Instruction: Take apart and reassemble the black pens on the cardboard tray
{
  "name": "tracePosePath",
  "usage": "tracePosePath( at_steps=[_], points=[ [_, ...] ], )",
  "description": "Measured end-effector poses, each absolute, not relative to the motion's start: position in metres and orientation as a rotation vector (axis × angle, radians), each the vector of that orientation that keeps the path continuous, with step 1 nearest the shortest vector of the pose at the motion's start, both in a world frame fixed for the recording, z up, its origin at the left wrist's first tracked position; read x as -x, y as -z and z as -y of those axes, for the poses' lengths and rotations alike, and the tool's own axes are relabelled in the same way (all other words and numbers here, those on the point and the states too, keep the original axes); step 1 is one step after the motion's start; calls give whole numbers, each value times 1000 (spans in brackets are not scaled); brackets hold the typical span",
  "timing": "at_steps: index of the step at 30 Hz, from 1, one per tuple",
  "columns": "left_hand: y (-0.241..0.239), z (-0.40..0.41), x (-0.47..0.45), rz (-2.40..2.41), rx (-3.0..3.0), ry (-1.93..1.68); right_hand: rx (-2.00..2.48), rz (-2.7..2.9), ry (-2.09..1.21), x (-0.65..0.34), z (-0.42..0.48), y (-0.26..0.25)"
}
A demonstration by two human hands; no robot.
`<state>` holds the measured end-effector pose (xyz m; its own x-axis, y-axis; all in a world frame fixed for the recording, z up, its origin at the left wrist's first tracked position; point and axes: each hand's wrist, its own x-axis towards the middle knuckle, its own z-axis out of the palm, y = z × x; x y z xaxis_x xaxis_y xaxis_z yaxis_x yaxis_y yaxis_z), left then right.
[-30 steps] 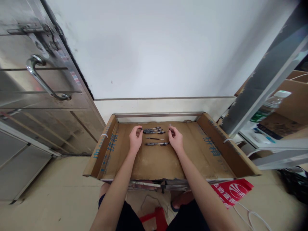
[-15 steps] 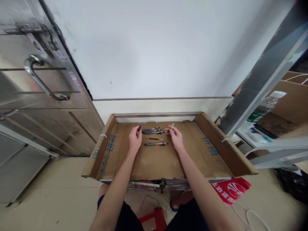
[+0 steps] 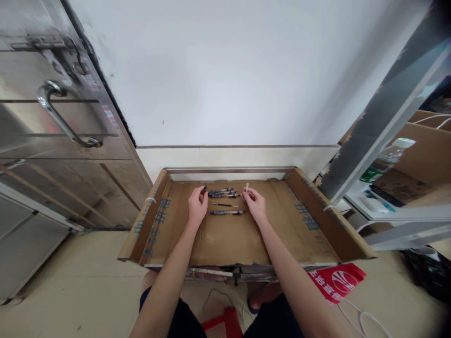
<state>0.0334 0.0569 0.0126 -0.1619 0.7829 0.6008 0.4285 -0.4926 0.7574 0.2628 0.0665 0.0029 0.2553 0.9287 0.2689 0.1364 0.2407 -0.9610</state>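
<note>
Pens bunched centrally, presumably for easy reach; left hand pinches small dark part, right hand clear piece

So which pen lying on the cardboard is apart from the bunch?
The pen lowest in the picture: it lies alone, with a thin dark rod between it and the bunched other pens.

Bright soft light, dark blurred right corners
</note>
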Motion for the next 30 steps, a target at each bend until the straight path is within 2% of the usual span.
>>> tracePosePath(
  at_steps=[30],
  points=[
    [-7, -32, -27, -1422, -1963, -1584, 1289, 1388, -511, -262, -31, -2]
  ],
)
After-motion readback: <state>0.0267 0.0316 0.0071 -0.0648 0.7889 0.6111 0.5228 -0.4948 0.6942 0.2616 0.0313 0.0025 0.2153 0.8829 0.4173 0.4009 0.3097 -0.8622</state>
